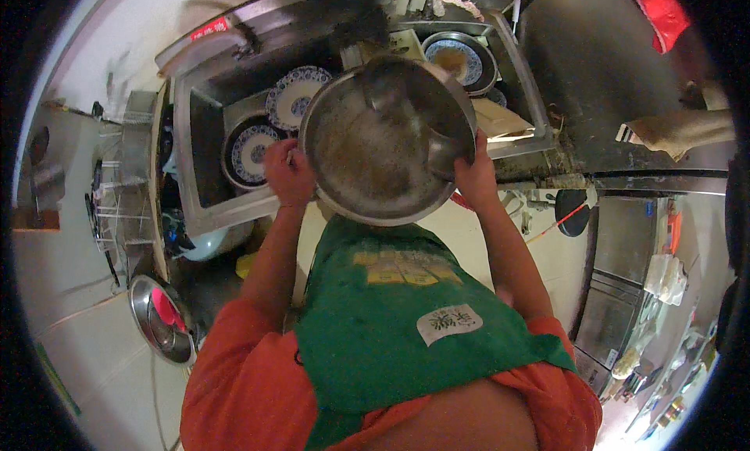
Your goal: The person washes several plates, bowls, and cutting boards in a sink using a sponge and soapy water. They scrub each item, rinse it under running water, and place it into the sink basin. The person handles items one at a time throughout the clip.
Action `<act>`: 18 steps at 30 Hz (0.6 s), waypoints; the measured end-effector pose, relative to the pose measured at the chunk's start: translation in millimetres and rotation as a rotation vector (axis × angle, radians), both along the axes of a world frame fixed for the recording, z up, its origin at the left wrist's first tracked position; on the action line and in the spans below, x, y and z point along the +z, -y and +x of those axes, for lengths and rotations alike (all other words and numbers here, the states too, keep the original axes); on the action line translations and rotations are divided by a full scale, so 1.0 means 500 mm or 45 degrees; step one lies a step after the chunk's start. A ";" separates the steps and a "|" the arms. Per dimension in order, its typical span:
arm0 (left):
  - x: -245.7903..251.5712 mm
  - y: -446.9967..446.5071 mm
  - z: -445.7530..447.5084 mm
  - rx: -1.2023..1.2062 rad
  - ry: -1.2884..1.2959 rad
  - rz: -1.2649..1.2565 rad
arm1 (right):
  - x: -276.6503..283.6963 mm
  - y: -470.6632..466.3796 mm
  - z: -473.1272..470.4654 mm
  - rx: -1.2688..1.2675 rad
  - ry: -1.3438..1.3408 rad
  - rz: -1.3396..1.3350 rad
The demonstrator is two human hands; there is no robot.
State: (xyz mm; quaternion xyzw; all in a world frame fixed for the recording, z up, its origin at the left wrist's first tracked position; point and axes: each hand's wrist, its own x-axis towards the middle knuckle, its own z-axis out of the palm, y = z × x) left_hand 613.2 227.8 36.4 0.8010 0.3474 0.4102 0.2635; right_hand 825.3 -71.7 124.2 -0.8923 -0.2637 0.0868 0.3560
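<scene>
A large round metal basin (381,152) is held up in front of me, over the front edge between two sinks. My left hand (290,169) grips its left rim. At the right rim, my right hand (477,172) has hold of the basin, its thumb over the inside wall; a shiny curved metal piece (442,152) shows beside the thumb, and I cannot tell what it is. Left of the basin, a blue-and-white patterned plate (296,99) lies in the left sink (205,120), near a second patterned plate (253,152) that rests in a dark round pan.
In the right sink (530,93) a patterned plate (454,61) sits in a metal bowl, beside a tan board-like piece (498,120). A faucet (243,43) stands behind the left sink. A cloth (679,131) hangs over the counter at right. Low at left is a metal bowl (137,310) with a pink utensil.
</scene>
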 end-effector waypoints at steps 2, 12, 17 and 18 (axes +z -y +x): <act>0.063 0.071 0.018 -0.372 -0.272 0.049 | -0.003 -0.008 -0.007 -0.008 -0.062 -0.038; 0.070 0.198 0.140 -0.776 -1.120 -0.167 | -0.129 -0.030 -0.006 -0.178 -0.564 0.195; 0.070 0.273 0.167 -0.983 -0.334 0.030 | -0.163 -0.043 -0.015 -0.169 -0.652 0.476; 0.073 0.294 0.170 -1.089 -0.369 -0.139 | -0.157 -0.046 -0.010 -0.183 -0.721 0.505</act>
